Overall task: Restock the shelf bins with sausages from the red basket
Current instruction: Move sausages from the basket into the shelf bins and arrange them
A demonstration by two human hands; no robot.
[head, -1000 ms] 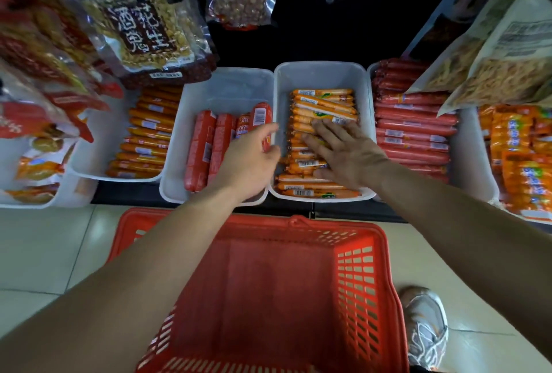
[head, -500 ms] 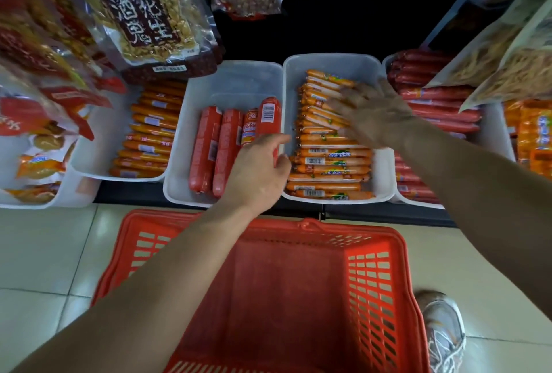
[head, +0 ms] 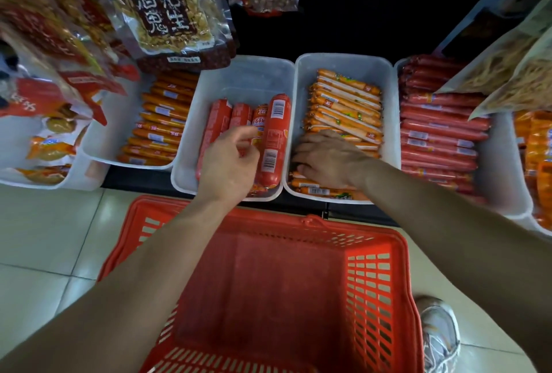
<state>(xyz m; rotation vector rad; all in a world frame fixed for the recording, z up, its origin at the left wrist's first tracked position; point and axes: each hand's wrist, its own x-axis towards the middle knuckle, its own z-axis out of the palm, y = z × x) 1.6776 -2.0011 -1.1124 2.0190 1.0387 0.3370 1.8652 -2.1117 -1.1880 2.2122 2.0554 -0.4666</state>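
Pale floor tiles (head: 44, 238) carry the red basket (head: 373, 253), just below a low shelf of white bins. Over the middle bin (head: 248, 76) the left hand (head: 227, 163) hovers above fat red sausages (head: 274, 133), fingers loosely curled, gripping nothing visible. In the neighbouring bin (head: 343, 63) the right hand (head: 331, 160) lies flat, fingers straight, pressing thin orange sausages (head: 346, 103).

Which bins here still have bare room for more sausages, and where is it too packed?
Bare: the back half of the middle bin, behind the fat red sausages; a narrow strip at the back of the orange-sausage bin; the red basket's floor. Crowded: the right bin of red sausages, packed front to back.
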